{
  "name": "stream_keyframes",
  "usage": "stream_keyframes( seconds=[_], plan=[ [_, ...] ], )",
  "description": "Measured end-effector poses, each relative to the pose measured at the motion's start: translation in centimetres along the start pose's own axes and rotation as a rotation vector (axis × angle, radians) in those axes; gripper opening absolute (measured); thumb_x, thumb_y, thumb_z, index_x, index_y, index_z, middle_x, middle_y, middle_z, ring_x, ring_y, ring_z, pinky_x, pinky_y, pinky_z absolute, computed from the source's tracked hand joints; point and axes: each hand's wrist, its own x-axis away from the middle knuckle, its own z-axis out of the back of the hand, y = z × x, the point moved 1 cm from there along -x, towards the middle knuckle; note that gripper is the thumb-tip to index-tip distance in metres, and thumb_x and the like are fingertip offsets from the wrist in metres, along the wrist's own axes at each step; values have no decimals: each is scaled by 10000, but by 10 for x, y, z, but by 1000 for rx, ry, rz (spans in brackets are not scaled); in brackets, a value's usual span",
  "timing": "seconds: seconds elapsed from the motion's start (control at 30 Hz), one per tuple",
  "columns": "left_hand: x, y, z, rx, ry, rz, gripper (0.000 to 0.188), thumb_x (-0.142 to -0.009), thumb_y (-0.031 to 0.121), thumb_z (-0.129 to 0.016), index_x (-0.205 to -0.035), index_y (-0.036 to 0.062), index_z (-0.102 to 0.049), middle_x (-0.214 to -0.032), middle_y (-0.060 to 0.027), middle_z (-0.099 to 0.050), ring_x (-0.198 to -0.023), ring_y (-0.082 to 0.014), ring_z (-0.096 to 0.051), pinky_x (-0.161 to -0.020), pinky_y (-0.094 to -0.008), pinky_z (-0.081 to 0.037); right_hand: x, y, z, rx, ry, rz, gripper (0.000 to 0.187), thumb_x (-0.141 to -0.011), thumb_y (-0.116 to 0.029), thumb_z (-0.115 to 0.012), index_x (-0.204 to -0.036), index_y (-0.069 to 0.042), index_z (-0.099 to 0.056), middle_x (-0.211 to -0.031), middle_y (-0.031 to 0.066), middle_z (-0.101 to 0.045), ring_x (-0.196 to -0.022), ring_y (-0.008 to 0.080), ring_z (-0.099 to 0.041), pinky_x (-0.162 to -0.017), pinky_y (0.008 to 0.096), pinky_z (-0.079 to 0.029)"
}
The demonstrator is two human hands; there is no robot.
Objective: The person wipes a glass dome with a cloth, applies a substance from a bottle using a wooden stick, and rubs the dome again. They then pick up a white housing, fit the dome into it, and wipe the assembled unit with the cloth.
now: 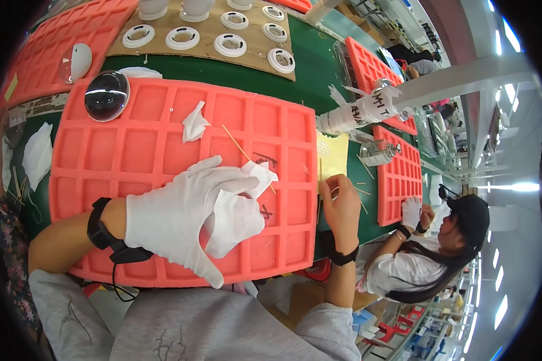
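My left hand point(174, 210), in a white glove, is over the pink foam tray point(63, 186). A crumpled white wipe point(238, 222) lies against its palm, between the fingers and the lowered thumb; whatever is beneath the wipe is hidden. By the fingertips, a smaller white wipe point(262, 177) rests across a thin wooden stick point(235, 141). My bare right hand point(341, 210) is beyond the tray's right edge, beside a yellow paper pad point(334, 150). Its fingers are curled together in a pinch, and what they hold, if anything, I cannot make out.
On the tray's far left corner sits a dark glossy dome point(107, 96). White rings point(182, 38) stand on a cardboard sheet point(162, 12) behind. A clear bottle point(378, 153) and loose sticks lie to the right. A co-worker point(433, 256) sits at another pink tray point(397, 180).
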Motion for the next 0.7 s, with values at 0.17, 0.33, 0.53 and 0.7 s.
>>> stream_keyframes(
  seconds=[0.17,0.33,0.53,0.7],
  plan=[
    [-2,-5,-1,29,25,-54,982,-573,409,-935,-1382,71,-491,-1394,-139,-505,-1250,-322,-492,-1082,-481,-372,-2,11,-9,116,17,62,154,-953,-128,-623,-922,18,-585,-790,167,-652,-686,303,-641,-626,407,-485],
    [-3,-5,-4,258,199,59,485,-755,221,-836,-1156,37,-636,-1215,-104,-625,-1126,-273,-581,-1004,-418,-444,-1,11,3,-118,-7,-4,120,-969,-92,-596,-1001,22,-584,-784,138,-660,-686,243,-651,-605,376,-487],
    [1,-2,-1,653,360,203,91,-859,-15,-681,-942,22,-680,-1006,-41,-686,-923,-142,-641,-837,-293,-506,22,-58,34,-988,-10,-123,137,-961,-48,-600,-1084,12,-602,-814,91,-679,-703,140,-649,-586,302,-489],
    [4,-5,0,617,364,303,104,-895,-4,-648,-992,21,-675,-940,-17,-672,-885,-86,-616,-769,-251,-500,20,-78,31,-477,-19,237,78,-897,-16,-676,-969,-1,-652,-810,85,-677,-661,148,-644,-563,284,-481]
  ],
)
